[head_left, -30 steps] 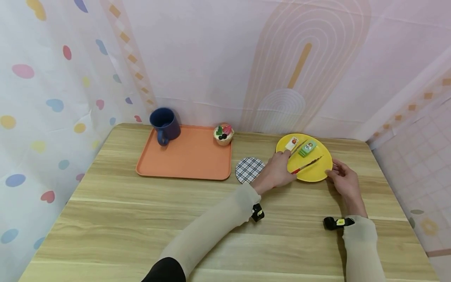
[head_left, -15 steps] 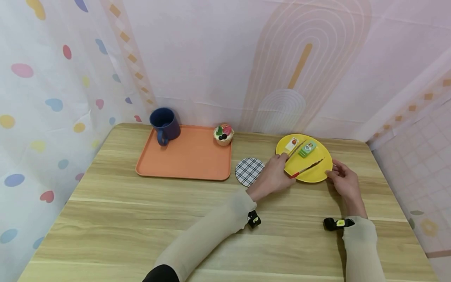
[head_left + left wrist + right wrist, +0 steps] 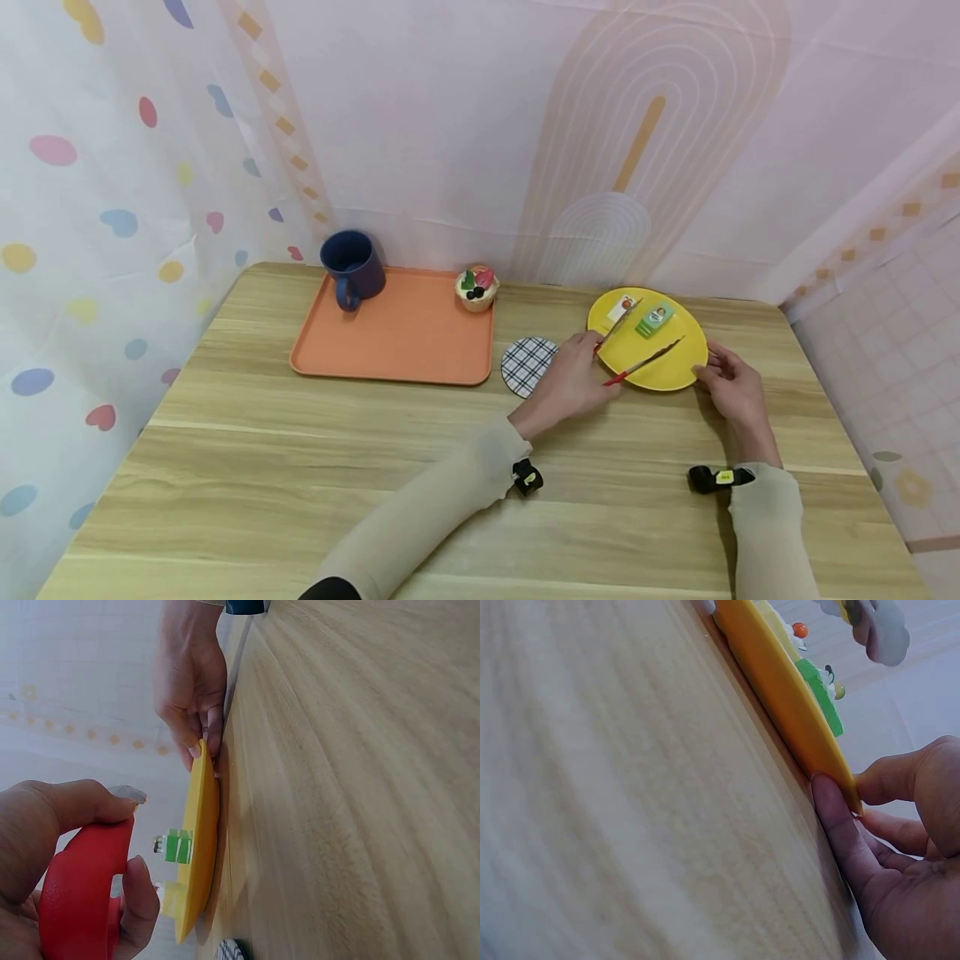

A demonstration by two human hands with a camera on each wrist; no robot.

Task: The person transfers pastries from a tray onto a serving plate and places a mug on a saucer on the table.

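Note:
My left hand (image 3: 573,379) holds red-handled tongs (image 3: 82,889), fingers curled round the handle. The two metal arms of the tongs stand spread apart over the near left part of a yellow plate (image 3: 678,367), with nothing between their tips. On the plate sit a green toy cake slice (image 3: 655,320) and a pale yellow one (image 3: 621,310), partly behind one tong arm. My right hand (image 3: 735,387) pinches the plate's right rim, the thumb on top and fingers beneath, as the right wrist view shows.
An orange tray (image 3: 397,350) lies to the left, bearing a dark blue mug (image 3: 360,267) and a fruit-topped tart (image 3: 477,292). Beside my left hand is a round checked coaster (image 3: 525,367). Patterned cloth (image 3: 450,125) hangs behind the wooden table (image 3: 615,517).
My left hand has drawn back to the left and toward me with the tongs, whose arms look wider apart. The right hand and plate have hardly moved.

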